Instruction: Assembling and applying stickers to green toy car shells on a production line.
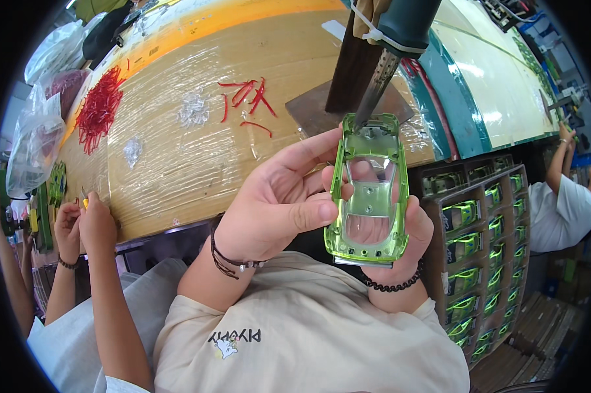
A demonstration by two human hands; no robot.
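Note:
A bright green toy car body shell [372, 196] with a clear window piece fitted in it is held between my two hands. My left hand [269, 203] grips its left side, the thumb pressed along the edge and fingers reaching behind. From the right, my right hand [418, 226] supports the shell's lower right side, most of its fingers hidden beneath. Over the shell's far end hangs a soldering-iron-like tool [378, 78] with a dark green handle, zip-tied to an upright post. Its metal tip points down into that end; whether it touches cannot be told.
Red strips [100, 108] pile up at the table's left, with loose ones nearer the middle. Small clear plastic pieces [194, 108] lie between. A divided box [443, 242] of green car shells stands right. Left, a co-worker's hands [95, 223] hold a small yellow-handled tool.

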